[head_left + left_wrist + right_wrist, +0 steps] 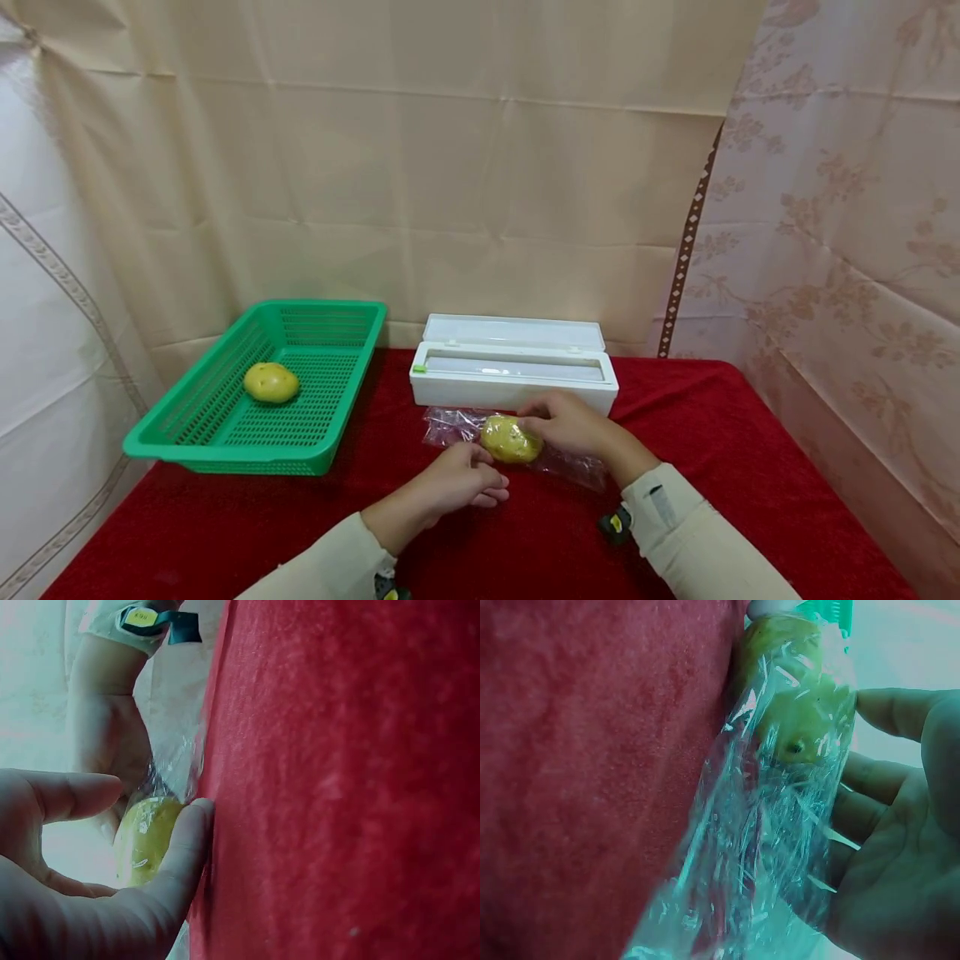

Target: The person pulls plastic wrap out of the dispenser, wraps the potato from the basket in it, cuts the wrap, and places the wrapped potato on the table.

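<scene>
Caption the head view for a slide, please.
Handling a film-wrapped potato near an open white box; another potato in a green basket.

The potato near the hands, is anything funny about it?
A bit: the potato is in clear plastic wrap, whose crumpled ends stick out on both sides, so it looks messy. It also has a small dark spot. I see nothing spilled.
</scene>
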Action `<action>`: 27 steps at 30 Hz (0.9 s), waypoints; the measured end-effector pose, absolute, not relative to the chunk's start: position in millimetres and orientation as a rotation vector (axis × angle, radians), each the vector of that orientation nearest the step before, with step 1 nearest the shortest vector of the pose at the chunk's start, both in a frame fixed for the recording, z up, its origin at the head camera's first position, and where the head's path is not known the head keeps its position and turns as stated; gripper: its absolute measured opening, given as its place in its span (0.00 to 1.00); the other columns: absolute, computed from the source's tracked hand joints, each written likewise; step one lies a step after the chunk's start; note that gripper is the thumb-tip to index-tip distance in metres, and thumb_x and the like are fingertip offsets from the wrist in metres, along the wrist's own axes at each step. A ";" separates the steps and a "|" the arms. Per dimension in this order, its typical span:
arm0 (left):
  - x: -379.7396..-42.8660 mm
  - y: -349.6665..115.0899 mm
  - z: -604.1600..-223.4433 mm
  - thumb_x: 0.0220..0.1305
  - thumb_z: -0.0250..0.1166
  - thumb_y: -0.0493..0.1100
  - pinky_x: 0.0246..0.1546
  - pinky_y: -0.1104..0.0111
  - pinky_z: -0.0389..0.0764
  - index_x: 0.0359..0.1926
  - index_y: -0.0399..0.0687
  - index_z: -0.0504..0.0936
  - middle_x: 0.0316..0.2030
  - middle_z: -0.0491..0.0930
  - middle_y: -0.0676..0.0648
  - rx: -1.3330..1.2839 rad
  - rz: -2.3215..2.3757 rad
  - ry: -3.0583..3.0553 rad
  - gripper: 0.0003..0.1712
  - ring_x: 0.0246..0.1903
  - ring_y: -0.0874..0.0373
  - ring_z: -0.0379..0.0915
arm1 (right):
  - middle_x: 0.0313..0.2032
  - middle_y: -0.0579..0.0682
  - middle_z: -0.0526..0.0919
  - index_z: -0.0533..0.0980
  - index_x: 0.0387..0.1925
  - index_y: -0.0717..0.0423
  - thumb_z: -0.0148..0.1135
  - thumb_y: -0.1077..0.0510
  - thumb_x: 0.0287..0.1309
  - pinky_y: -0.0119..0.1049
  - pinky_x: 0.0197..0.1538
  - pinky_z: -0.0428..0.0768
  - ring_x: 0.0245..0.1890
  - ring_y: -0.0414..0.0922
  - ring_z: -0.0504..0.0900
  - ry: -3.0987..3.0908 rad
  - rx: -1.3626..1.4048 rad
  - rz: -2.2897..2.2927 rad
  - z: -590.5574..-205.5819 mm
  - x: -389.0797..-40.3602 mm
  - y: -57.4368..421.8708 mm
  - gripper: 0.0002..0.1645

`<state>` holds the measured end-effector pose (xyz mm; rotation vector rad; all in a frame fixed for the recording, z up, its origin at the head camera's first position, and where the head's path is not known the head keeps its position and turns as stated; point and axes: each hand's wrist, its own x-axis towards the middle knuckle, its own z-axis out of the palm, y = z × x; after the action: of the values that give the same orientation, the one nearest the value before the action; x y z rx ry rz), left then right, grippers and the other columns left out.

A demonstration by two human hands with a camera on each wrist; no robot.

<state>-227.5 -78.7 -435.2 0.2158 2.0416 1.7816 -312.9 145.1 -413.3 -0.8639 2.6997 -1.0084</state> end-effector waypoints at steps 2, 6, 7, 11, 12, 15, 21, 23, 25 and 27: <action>-227.7 -79.7 -433.8 0.67 0.62 0.34 0.44 0.59 0.88 0.60 0.18 0.67 0.42 0.86 0.34 0.234 1.767 2.086 0.27 0.43 0.45 0.88 | 0.44 0.50 0.90 0.85 0.49 0.60 0.61 0.53 0.68 0.41 0.50 0.81 0.46 0.44 0.84 2.689 -0.881 -1.033 -411.7 -309.2 147.6 0.17; -229.6 -84.3 -428.1 0.65 0.66 0.36 0.42 0.60 0.88 0.58 0.23 0.72 0.40 0.88 0.38 0.270 1.688 2.209 0.26 0.41 0.49 0.88 | 0.43 0.52 0.89 0.85 0.49 0.62 0.62 0.53 0.68 0.39 0.48 0.82 0.44 0.44 0.84 2.627 -0.864 -1.100 -409.8 -299.4 153.1 0.18; -230.3 -85.9 -426.1 0.64 0.67 0.37 0.41 0.60 0.88 0.57 0.24 0.73 0.40 0.88 0.40 0.279 1.660 2.239 0.26 0.40 0.51 0.87 | 0.43 0.52 0.89 0.84 0.49 0.63 0.63 0.53 0.67 0.38 0.47 0.82 0.42 0.44 0.85 2.608 -0.853 -1.115 -409.7 -296.4 154.1 0.19; -231.9 -92.5 -419.4 0.63 0.68 0.38 0.40 0.62 0.87 0.55 0.26 0.77 0.39 0.87 0.41 0.312 1.610 2.275 0.23 0.39 0.54 0.86 | 0.34 0.52 0.87 0.83 0.48 0.65 0.64 0.53 0.67 0.34 0.38 0.81 0.34 0.44 0.84 2.538 -0.745 -1.195 -410.9 -279.9 152.6 0.19; -232.3 -93.5 -418.6 0.63 0.67 0.37 0.40 0.62 0.88 0.54 0.26 0.77 0.39 0.87 0.41 0.323 1.605 2.271 0.22 0.38 0.54 0.86 | 0.32 0.52 0.87 0.83 0.47 0.64 0.64 0.53 0.66 0.34 0.36 0.80 0.33 0.45 0.84 2.528 -0.716 -1.211 -411.5 -275.3 152.4 0.18; -233.2 -94.7 -418.5 0.63 0.66 0.36 0.38 0.63 0.88 0.52 0.27 0.78 0.37 0.87 0.41 0.355 1.594 2.240 0.20 0.37 0.54 0.87 | 0.27 0.51 0.84 0.83 0.46 0.64 0.65 0.53 0.66 0.33 0.31 0.78 0.29 0.44 0.81 2.490 -0.642 -1.254 -411.7 -260.4 152.6 0.18; -234.4 -99.7 -421.6 0.63 0.65 0.36 0.36 0.64 0.88 0.48 0.30 0.82 0.35 0.87 0.44 0.398 1.533 2.199 0.15 0.35 0.55 0.87 | 0.27 0.51 0.85 0.81 0.47 0.66 0.65 0.53 0.65 0.33 0.28 0.79 0.27 0.43 0.82 2.383 -0.554 -1.330 -413.5 -239.4 151.8 0.19; -234.9 -102.1 -423.1 0.63 0.65 0.36 0.36 0.65 0.87 0.48 0.31 0.83 0.36 0.87 0.45 0.417 1.505 2.201 0.14 0.35 0.55 0.86 | 0.27 0.51 0.86 0.81 0.47 0.66 0.65 0.53 0.65 0.34 0.28 0.79 0.27 0.43 0.82 2.375 -0.544 -1.340 -416.8 -236.6 151.0 0.19; -235.4 -104.1 -424.7 0.64 0.66 0.37 0.36 0.65 0.86 0.49 0.33 0.83 0.35 0.87 0.45 0.441 1.459 2.224 0.15 0.35 0.55 0.85 | 0.27 0.51 0.86 0.81 0.47 0.66 0.65 0.53 0.65 0.35 0.28 0.80 0.27 0.43 0.83 2.372 -0.534 -1.350 -421.5 -235.5 150.3 0.19; -236.2 -105.7 -426.6 0.63 0.68 0.38 0.35 0.66 0.85 0.50 0.34 0.84 0.35 0.87 0.46 0.480 1.405 2.261 0.16 0.34 0.56 0.84 | 0.27 0.51 0.87 0.81 0.46 0.65 0.65 0.51 0.66 0.35 0.28 0.81 0.28 0.43 0.83 2.376 -0.518 -1.359 -425.8 -235.2 149.6 0.19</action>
<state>-236.2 -105.7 -426.6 0.4797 2.2605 1.4050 -235.2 149.6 -425.8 -0.5179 2.3760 -1.3589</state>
